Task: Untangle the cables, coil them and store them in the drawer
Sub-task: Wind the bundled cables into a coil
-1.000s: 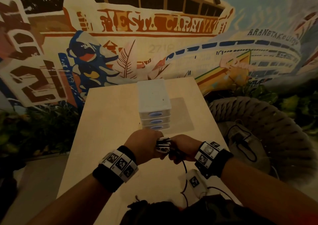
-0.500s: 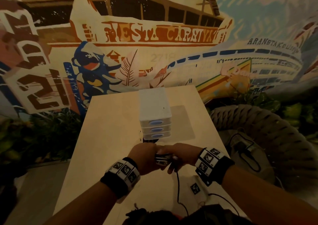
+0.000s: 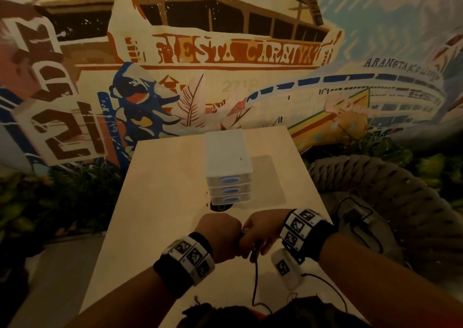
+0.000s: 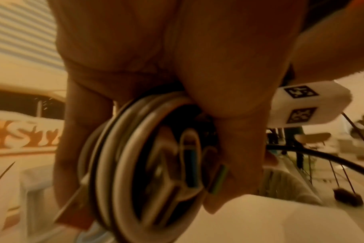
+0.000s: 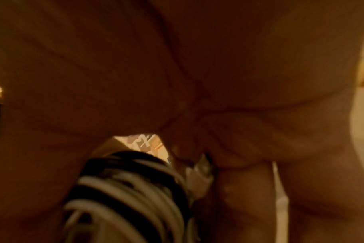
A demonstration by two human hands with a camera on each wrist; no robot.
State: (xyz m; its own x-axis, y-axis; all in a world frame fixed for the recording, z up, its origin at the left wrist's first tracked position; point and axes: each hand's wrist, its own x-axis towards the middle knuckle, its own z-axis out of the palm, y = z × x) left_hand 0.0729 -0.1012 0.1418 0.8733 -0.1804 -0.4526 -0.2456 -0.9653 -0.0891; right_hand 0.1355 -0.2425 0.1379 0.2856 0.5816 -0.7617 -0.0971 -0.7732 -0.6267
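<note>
Both hands have drawn closer together since a second ago, so the striped bundle that showed between them is now almost hidden in the head view. On the left, the left hand [image 3: 220, 235] is fisted, its fingers [image 4: 81, 131] and thumb curled round a coil of cables [image 4: 148, 172], pale loops wound with dark ones. Pressed against it, the right hand [image 3: 259, 233] has its fingers curled onto the same coil [image 5: 123, 197], though the wrist view is too dark and close to show exactly how they grip. One black cable [image 3: 255, 280] hangs from the hands down to the near edge of the table [image 3: 162, 202]. Both hands hover above the table, just in front of the small white drawer unit [image 3: 228, 162], whose three blue-handled drawers are all closed. A white tagged device [image 3: 285, 267] lies on the table under the right wrist.
</note>
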